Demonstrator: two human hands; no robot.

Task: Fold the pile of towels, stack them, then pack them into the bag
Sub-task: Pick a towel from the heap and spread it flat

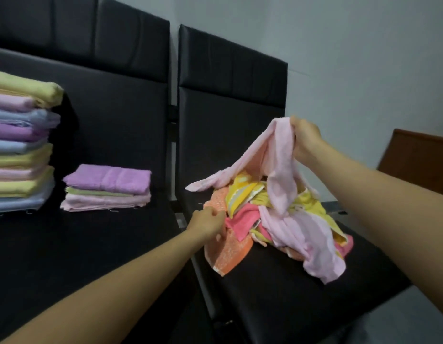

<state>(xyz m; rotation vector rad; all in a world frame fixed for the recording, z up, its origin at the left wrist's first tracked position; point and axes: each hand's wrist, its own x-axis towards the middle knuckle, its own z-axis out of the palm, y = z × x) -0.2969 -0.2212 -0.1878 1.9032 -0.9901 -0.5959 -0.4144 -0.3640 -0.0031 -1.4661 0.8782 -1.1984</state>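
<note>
Head view: pale pink towel (pixel 277 155) lifted off the loose pile (pixel 277 219).
Pinched at its top corner in the curled right hand (pixel 306 139), draped down onto that pile; gripped at the pile's near-left edge, an orange towel (pixel 224 254) by the left hand (pixel 209 223).

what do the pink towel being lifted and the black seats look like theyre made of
Pink towel: soft cloth, probably cotton terry; it hangs limp in folds from the right hand, with a matte, slightly fuzzy surface.

Black seats: padded, covered in what looks like leather or vinyl; smooth, with a faint sheen and stitched panel seams. Real or imitation cannot be told.
</note>
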